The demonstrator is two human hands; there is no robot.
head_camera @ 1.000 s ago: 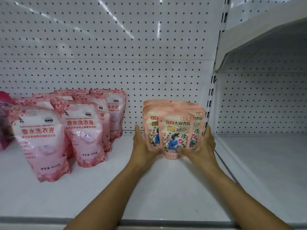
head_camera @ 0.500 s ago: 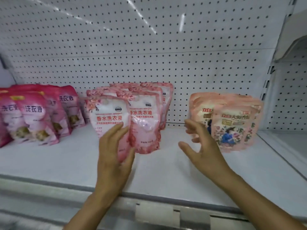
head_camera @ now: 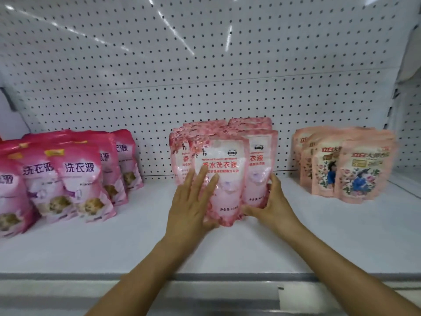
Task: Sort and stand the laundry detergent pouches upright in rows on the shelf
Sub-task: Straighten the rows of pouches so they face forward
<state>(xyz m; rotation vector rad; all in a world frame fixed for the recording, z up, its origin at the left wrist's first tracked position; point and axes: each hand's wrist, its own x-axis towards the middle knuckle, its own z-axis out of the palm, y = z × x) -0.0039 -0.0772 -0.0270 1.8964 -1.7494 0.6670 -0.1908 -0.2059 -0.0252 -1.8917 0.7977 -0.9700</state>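
— Where are the hands?
— Left hand (head_camera: 193, 201) lies flat, fingers straight, on the front pale pink pouch (head_camera: 225, 176). Right hand (head_camera: 271, 204) presses the stack's right edge, thumb along the base.
— Other pouches?
— Magenta pouches (head_camera: 79, 174) left of the left hand, peach pouches (head_camera: 362, 174) right of the right hand

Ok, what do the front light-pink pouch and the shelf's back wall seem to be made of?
Front light-pink pouch: likely flexible plastic film, glossy; its printed face shows sheen and bulges softly. Back wall: looks like painted metal pegboard, white, semi-gloss, with regular holes and streaked light reflections; metal is a guess.
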